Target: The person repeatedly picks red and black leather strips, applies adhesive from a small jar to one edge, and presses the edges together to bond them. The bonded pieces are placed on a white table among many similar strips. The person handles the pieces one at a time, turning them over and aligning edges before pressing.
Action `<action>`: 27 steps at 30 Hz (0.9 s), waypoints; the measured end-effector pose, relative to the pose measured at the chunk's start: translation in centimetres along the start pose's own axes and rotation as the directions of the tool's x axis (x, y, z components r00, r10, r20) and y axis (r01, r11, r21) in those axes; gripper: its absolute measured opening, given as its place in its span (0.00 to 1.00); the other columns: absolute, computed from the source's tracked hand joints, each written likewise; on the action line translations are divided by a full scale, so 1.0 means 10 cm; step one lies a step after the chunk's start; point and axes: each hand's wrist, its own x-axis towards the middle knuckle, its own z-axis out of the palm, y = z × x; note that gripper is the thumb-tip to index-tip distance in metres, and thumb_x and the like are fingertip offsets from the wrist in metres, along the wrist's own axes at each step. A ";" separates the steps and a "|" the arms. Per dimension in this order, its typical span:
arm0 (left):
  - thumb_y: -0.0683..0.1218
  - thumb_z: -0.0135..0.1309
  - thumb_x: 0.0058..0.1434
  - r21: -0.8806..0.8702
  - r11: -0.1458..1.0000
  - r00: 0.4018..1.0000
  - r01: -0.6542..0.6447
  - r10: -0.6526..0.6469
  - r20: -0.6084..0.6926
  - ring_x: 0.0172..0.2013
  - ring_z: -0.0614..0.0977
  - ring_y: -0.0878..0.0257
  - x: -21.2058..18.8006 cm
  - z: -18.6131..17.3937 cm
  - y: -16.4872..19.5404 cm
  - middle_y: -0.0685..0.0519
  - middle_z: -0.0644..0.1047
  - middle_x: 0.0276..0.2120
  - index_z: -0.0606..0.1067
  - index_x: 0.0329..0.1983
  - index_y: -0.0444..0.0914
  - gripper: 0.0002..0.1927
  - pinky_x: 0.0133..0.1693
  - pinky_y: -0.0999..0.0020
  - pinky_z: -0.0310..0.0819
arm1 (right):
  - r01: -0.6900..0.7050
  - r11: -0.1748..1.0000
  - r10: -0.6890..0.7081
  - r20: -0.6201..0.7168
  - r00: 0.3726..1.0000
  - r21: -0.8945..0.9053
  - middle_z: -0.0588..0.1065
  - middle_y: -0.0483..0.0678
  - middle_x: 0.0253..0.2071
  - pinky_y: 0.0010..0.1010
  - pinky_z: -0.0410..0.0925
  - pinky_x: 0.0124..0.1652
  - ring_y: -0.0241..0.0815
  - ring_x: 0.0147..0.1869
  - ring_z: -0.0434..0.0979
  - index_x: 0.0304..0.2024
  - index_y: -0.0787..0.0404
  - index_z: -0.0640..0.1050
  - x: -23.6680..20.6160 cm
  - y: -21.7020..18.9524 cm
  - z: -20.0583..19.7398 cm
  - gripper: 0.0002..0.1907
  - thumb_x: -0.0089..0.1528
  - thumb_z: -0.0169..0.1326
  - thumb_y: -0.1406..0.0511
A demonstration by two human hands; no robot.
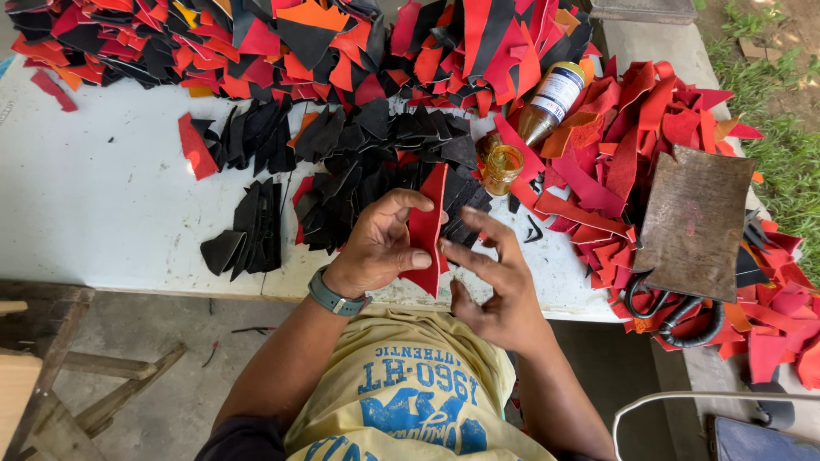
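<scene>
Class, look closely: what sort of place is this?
Probably an outdoor craft workbench for cutting leather or fabric: heaps of red and black cut pieces, big scissors, a glue bottle, grass beside it.

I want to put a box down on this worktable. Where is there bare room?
The widest bare stretch of the white tabletop lies at its left, between the red and black heap along the far edge and the small stacks of black cut pieces. The centre and right side are crowded with red leather offcuts and a brown board.
</scene>
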 end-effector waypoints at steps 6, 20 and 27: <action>0.34 0.66 0.59 0.040 0.999 0.999 0.034 -0.034 -0.008 0.52 0.80 0.65 -0.03 -0.04 -0.01 0.52 0.73 0.58 0.68 0.63 0.36 0.30 0.51 0.70 0.79 | 0.092 0.987 -0.100 -0.054 0.993 -0.131 0.65 0.58 0.65 0.46 0.64 0.68 0.57 0.74 0.66 0.54 0.56 0.81 0.05 0.01 0.05 0.29 0.50 0.60 0.76; 0.34 0.66 0.59 0.077 0.996 0.999 0.053 -0.053 -0.003 0.52 0.80 0.65 -0.05 -0.05 0.04 0.49 0.74 0.56 0.69 0.64 0.36 0.31 0.51 0.72 0.78 | 0.097 0.989 -0.100 -0.024 0.995 -0.109 0.65 0.57 0.65 0.46 0.64 0.65 0.59 0.73 0.65 0.52 0.57 0.80 0.03 -0.03 0.00 0.27 0.49 0.62 0.76; 0.34 0.65 0.59 0.037 0.999 0.998 0.003 -0.001 -0.055 0.52 0.81 0.65 -0.04 -0.04 0.04 0.48 0.74 0.59 0.68 0.62 0.36 0.29 0.53 0.70 0.80 | 0.131 0.991 -0.130 0.018 0.991 -0.028 0.65 0.58 0.65 0.48 0.63 0.68 0.57 0.73 0.65 0.53 0.58 0.81 -0.09 0.03 0.02 0.27 0.50 0.63 0.75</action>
